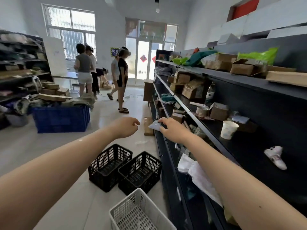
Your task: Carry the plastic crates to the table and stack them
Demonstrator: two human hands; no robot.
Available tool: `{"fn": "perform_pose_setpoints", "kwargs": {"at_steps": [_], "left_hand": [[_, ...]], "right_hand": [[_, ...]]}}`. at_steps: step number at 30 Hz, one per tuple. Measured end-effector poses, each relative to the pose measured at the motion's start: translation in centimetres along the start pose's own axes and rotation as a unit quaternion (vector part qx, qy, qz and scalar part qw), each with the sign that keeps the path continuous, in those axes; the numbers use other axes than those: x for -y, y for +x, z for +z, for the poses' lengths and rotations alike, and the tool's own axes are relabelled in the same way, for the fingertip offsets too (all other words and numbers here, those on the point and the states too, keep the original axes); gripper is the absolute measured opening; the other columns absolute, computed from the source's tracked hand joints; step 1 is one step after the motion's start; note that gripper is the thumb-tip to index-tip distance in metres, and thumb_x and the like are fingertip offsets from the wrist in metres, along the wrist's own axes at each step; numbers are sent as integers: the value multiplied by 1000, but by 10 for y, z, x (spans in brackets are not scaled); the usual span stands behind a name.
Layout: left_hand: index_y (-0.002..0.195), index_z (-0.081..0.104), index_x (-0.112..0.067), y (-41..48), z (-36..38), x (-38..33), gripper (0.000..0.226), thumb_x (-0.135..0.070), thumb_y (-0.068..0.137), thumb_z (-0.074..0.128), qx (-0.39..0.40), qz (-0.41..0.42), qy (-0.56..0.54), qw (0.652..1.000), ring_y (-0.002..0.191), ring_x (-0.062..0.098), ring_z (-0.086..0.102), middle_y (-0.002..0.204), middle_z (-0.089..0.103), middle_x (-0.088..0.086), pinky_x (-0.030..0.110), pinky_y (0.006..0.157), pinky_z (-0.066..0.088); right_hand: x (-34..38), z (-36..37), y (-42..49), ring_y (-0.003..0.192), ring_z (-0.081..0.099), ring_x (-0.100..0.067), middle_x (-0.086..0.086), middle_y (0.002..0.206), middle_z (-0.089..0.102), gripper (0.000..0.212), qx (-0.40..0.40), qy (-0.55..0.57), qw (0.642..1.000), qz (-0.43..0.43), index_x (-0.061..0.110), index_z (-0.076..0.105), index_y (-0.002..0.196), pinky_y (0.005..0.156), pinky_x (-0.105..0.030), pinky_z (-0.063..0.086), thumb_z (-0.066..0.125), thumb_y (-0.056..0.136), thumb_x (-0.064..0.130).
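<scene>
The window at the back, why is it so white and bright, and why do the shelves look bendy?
Head view: daylight overexposes the window, washing it out; the wide-angle lens curves the dark shelves and stretches the arms; the people far back look soft.

Both my arms are bare the whole way into view, with no sleeve showing on either one. My left hand (127,127) wears no glove, ring or watch that I can see, and the wrist behind it is plain. A small pale fleck sits on my left forearm (80,139), partway up from the wrist. My right hand (172,130) is just as bare, with no band at the wrist. My right forearm (249,193) carries a few small dark spots near the elbow end. My nails are too small to make out.
</scene>
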State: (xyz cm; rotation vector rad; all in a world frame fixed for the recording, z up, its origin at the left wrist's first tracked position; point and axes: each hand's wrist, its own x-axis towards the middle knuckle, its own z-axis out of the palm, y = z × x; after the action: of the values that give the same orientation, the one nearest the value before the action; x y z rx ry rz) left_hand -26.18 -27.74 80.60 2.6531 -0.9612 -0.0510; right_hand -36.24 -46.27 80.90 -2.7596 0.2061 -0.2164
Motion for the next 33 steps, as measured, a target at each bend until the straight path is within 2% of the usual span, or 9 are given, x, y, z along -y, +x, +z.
{"fn": "perform_pose_setpoints", "kwargs": {"at_steps": [8,12,15,17,22,25,27,31,33], "left_hand": [[137,51,-17,124,17,65,42,-29,99,36,67,2,20,998,128,28,49,141,53,8,34,103,38],[134,54,-16,194,69,86,42,-27,97,37,116,36,17,992,127,31,50,139,55,10,39,106,40],[130,57,-9,242,124,86,40,-21,97,37,173,87,-1,981,125,32,51,137,56,14,40,107,40],[128,58,-9,261,163,86,40,-23,98,37,192,116,-7,974,124,32,52,135,57,14,40,106,41],[116,62,-5,278,298,127,34,-21,100,37,306,185,23,933,113,33,59,121,64,14,34,89,44],[105,63,-2,276,390,177,30,-20,98,40,381,129,36,915,105,31,61,110,66,15,31,79,43],[108,62,-4,269,450,212,32,-23,98,39,401,73,36,913,106,32,61,113,66,14,35,85,45],[119,58,1,261,568,261,33,-18,99,39,410,-21,-12,912,112,37,58,119,63,20,35,94,46],[123,58,1,262,628,289,34,-15,97,44,404,-22,2,914,112,39,58,122,61,23,35,94,45]], "right_hand": [[-55,68,104,114,55,-26,-6,124,56,43,39,41,994,92,23,56,125,92,-37,44,35,97,48],[-109,101,109,96,54,-25,0,97,58,30,30,72,979,190,29,56,100,71,-31,39,35,96,50],[-149,145,97,100,55,-26,1,97,57,22,1,84,953,291,31,53,91,73,-32,36,38,95,48],[-167,184,80,93,55,-22,5,96,55,22,4,88,934,347,30,52,88,72,-32,37,40,94,48],[-203,314,30,103,59,-27,-7,119,57,39,16,127,850,512,21,56,122,79,-34,47,45,95,46],[-217,402,-2,108,59,-28,-8,123,57,37,24,146,788,598,20,56,127,83,-33,45,48,96,40],[-226,459,-22,110,59,-29,-11,126,59,34,29,151,760,632,20,58,126,86,-32,46,49,96,32],[-267,569,-48,109,59,-32,-16,124,60,34,74,137,752,641,19,57,129,88,-36,49,50,96,24],[-288,617,-50,111,58,-32,-17,127,57,37,85,129,755,637,17,53,134,87,-36,48,48,97,21]]}}
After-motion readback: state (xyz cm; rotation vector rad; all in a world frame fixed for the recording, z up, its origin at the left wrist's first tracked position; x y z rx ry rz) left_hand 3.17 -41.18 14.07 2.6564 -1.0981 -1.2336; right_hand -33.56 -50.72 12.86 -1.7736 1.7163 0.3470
